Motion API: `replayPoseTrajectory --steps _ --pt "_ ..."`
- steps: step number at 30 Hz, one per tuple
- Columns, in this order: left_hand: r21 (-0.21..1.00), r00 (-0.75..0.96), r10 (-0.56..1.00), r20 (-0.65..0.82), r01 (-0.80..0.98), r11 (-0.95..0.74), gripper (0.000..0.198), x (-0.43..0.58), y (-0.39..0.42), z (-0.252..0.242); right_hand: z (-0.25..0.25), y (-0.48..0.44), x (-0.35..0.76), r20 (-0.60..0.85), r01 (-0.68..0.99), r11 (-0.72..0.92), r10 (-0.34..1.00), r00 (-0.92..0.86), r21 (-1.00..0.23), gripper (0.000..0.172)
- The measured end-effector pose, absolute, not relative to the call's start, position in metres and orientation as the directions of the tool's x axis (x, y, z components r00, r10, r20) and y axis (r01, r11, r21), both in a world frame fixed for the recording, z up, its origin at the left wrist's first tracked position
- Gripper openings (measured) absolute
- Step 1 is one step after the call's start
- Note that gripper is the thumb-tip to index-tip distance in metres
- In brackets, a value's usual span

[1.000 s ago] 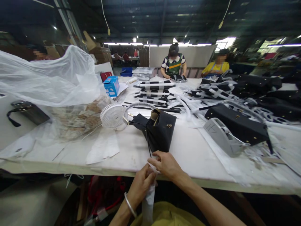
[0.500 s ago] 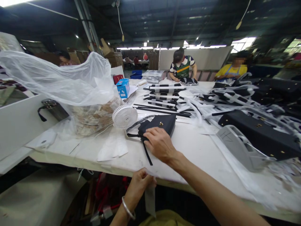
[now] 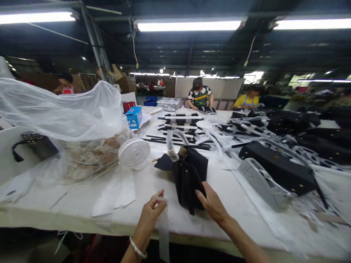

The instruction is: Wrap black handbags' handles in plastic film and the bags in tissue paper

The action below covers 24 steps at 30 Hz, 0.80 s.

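My right hand point(image 3: 212, 202) grips the lower right side of a black handbag point(image 3: 190, 179), thumb on the front and fingers behind. The bag stands upright on the white table, its flap point(image 3: 163, 162) folded out to the left and its handle point(image 3: 177, 140) wrapped in clear plastic. My left hand point(image 3: 152, 212), with a bangle at the wrist, pinches the top end of a strip of translucent tape point(image 3: 163, 233) that hangs past the table edge. This hand is left of the bag, apart from it.
A small white fan point(image 3: 134, 153) stands left of the bag, beside a plastic-lined container point(image 3: 90, 160). To the right are a grey tape dispenser point(image 3: 265, 186) and another black bag point(image 3: 276, 168). Wrapped straps point(image 3: 181, 126) lie behind. Two co-workers point(image 3: 201, 95) sit at the far side.
The black bag has gone from lying flat to standing, turned with its side towards me and flap out left. My right hand has shifted to its right side. My left hand has risen with the tape.
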<state>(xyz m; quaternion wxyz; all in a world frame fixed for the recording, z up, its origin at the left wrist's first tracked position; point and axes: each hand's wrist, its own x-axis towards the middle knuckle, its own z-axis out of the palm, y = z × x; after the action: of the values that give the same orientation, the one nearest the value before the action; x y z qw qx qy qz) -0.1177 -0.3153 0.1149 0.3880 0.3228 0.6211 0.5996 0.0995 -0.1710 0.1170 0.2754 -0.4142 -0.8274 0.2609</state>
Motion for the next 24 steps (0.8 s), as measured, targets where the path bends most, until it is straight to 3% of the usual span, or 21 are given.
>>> replayPoseTrajectory --steps 6,11,16,19,24 --pt "0.999 -0.274 0.961 0.027 0.024 -0.021 0.031 -0.073 -0.273 0.129 0.09 -0.199 0.133 0.284 0.403 0.411 0.897 -0.339 -0.818 0.018" --pt "0.97 -0.274 0.947 0.168 0.215 -0.11 0.02 -0.059 -0.261 0.135 0.103 -0.199 0.134 0.263 0.423 0.397 0.903 -0.341 -0.814 0.012" --pt "0.976 -0.266 0.948 0.178 0.173 -0.135 0.025 -0.077 -0.251 0.145 0.098 -0.201 0.131 0.252 0.448 0.365 0.923 -0.291 -0.816 0.012" --pt "0.955 -0.252 0.931 0.263 0.206 -0.213 0.026 -0.091 -0.233 0.168 0.096 -0.205 0.129 0.263 0.464 0.369 0.924 -0.278 -0.805 0.013" --pt "0.889 -0.08 0.926 0.369 0.322 -0.326 0.025 -0.1 -0.187 0.203 0.121 -0.185 0.15 0.061 0.446 0.274 0.898 -0.435 -0.852 0.019"
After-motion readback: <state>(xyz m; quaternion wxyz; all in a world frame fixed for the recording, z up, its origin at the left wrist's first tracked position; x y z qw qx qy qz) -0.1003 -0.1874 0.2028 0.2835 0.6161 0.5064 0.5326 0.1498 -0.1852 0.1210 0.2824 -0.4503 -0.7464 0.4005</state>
